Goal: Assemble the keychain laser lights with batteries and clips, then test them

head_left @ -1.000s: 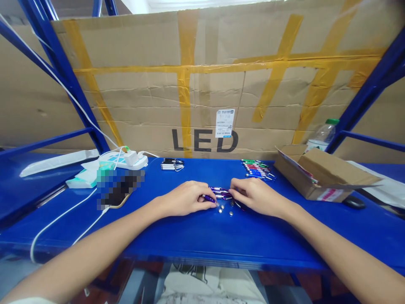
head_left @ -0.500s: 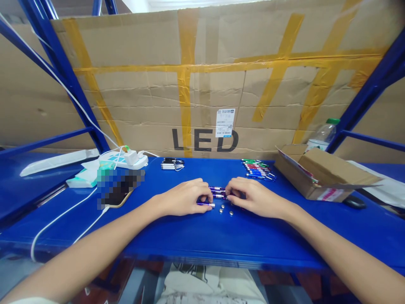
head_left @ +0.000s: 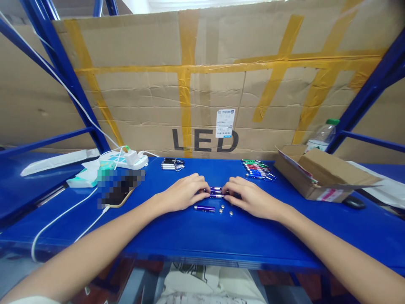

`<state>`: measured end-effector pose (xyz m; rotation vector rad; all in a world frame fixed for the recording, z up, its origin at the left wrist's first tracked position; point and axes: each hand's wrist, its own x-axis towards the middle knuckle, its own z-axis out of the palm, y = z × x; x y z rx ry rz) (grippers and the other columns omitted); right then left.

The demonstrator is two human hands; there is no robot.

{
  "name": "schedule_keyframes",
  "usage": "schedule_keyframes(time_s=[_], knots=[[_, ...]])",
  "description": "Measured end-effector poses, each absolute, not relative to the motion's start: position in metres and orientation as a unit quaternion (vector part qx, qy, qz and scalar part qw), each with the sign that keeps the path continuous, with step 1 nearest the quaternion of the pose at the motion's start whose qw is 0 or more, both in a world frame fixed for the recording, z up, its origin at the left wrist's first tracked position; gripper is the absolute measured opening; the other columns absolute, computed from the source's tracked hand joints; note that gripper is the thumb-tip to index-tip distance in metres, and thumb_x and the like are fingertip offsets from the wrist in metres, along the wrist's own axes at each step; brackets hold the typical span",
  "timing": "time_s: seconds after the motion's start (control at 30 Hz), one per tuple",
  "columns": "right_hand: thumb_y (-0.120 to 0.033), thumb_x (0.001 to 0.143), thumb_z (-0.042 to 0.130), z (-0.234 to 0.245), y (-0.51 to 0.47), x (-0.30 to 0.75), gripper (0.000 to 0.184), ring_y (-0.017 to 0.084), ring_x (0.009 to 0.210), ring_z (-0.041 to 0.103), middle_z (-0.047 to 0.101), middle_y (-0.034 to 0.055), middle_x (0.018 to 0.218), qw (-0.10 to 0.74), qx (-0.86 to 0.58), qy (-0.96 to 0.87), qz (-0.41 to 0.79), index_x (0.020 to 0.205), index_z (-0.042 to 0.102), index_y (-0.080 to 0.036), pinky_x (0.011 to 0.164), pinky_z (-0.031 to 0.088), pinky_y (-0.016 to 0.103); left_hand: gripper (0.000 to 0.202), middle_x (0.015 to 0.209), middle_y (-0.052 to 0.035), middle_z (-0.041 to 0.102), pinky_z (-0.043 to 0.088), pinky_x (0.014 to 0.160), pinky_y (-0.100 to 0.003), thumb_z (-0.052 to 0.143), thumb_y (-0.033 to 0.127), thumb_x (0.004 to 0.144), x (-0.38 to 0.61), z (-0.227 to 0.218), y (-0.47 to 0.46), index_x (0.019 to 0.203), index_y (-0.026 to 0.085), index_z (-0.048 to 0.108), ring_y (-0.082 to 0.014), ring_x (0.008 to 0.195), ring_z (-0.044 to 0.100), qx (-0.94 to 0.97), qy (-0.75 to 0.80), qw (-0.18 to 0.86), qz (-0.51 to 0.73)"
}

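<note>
My left hand (head_left: pixel 185 191) and my right hand (head_left: pixel 245 195) rest on the blue shelf (head_left: pixel 202 236), fingertips meeting over a small stack of purple mini flashlights (head_left: pixel 216 192). Both hands have curled fingers pinching the ends of that stack. One purple flashlight (head_left: pixel 204 208) lies alone just in front of my left hand. Three small silver button cells (head_left: pixel 226 210) sit beside it, close to my right hand.
Coloured mini flashlights (head_left: pixel 257 168) lie in a row at the back right, black ones (head_left: pixel 172 164) at the back centre. An open cardboard box (head_left: pixel 322 175) and a bottle (head_left: pixel 322 134) stand right. A power strip (head_left: pixel 126 159), cable and blurred phone (head_left: pixel 118 185) sit left. A taped cardboard wall (head_left: pixel 202 84) closes the back.
My left hand let go of one purple flashlight, which now lies alone on the shelf. Both hands shifted slightly back and closed in on the purple stack.
</note>
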<state>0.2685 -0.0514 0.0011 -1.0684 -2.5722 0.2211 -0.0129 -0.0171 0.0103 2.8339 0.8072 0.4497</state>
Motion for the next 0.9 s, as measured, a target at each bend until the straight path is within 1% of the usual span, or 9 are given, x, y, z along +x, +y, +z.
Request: schedule_keyframes(time_s=[0.17, 0.33, 0.43, 0.6, 0.7, 0.8, 0.9], knots=[[-0.031, 0.110, 0.052, -0.002, -0.050, 0.266, 0.015, 0.025, 0.100, 0.059, 0.066, 0.0068, 0.105, 0.169, -0.385, -0.903, 0.085, 0.108, 0.064, -0.023, 0.090, 0.048, 0.040, 0.023, 0.103, -0.0059, 0.069, 0.046, 0.084, -0.033, 0.063, 0.039, 0.107, -0.010, 0.008, -0.017, 0.111, 0.018, 0.072, -0.0234, 0.098, 0.058, 0.945, 0.282, 0.081, 0.147], [-0.031, 0.108, 0.057, -0.002, -0.048, 0.262, 0.011, 0.025, 0.100, 0.057, 0.064, 0.0060, 0.104, 0.165, -0.397, -0.897, 0.104, 0.103, 0.062, -0.023, 0.090, 0.046, 0.040, 0.024, 0.103, -0.0054, 0.069, 0.044, 0.081, -0.033, 0.067, 0.041, 0.105, -0.006, 0.007, -0.017, 0.106, 0.018, 0.071, -0.0234, 0.099, 0.058, 0.938, 0.307, 0.077, 0.145], [-0.030, 0.108, 0.058, -0.002, -0.048, 0.261, 0.011, 0.025, 0.100, 0.056, 0.064, 0.0060, 0.104, 0.165, -0.401, -0.893, 0.119, 0.102, 0.061, -0.022, 0.090, 0.045, 0.040, 0.024, 0.100, -0.0044, 0.068, 0.043, 0.078, -0.032, 0.070, 0.042, 0.103, -0.005, 0.007, -0.017, 0.104, 0.018, 0.071, -0.0227, 0.097, 0.058, 0.935, 0.315, 0.086, 0.140], [-0.034, 0.111, 0.053, -0.001, -0.050, 0.262, 0.015, 0.025, 0.099, 0.054, 0.063, 0.0063, 0.105, 0.180, -0.393, -0.892, 0.128, 0.102, 0.058, -0.023, 0.090, 0.044, 0.040, 0.021, 0.097, -0.0038, 0.067, 0.043, 0.078, -0.032, 0.070, 0.039, 0.103, -0.006, 0.008, -0.017, 0.104, 0.018, 0.070, -0.0221, 0.095, 0.057, 0.936, 0.307, 0.081, 0.151], [-0.037, 0.112, 0.049, 0.000, -0.051, 0.262, 0.019, 0.025, 0.098, 0.054, 0.064, 0.0063, 0.104, 0.207, -0.400, -0.884, 0.128, 0.102, 0.057, -0.024, 0.090, 0.044, 0.040, 0.018, 0.099, -0.0039, 0.067, 0.045, 0.081, -0.033, 0.069, 0.037, 0.103, -0.008, 0.011, -0.017, 0.104, 0.019, 0.069, -0.0225, 0.096, 0.057, 0.932, 0.303, 0.063, 0.188], [-0.039, 0.112, 0.048, 0.000, -0.052, 0.261, 0.017, 0.023, 0.092, 0.058, 0.067, 0.0045, 0.101, 0.257, -0.416, -0.853, 0.182, 0.103, 0.053, -0.025, 0.081, 0.046, 0.035, 0.016, 0.102, -0.0041, 0.068, 0.048, 0.086, -0.034, 0.067, 0.036, 0.104, -0.009, 0.011, -0.018, 0.106, 0.020, 0.066, -0.0226, 0.099, 0.059, 0.923, 0.297, 0.055, 0.237], [-0.037, 0.112, 0.048, 0.000, -0.053, 0.257, 0.013, 0.018, 0.077, 0.060, 0.069, 0.0000, 0.091, 0.290, -0.402, -0.827, 0.265, 0.105, 0.048, -0.026, 0.070, 0.046, 0.030, 0.016, 0.108, -0.0045, 0.070, 0.050, 0.089, -0.035, 0.063, 0.034, 0.106, -0.008, 0.009, -0.020, 0.115, 0.021, 0.063, -0.0221, 0.100, 0.064, 0.916, 0.292, 0.071, 0.267]])
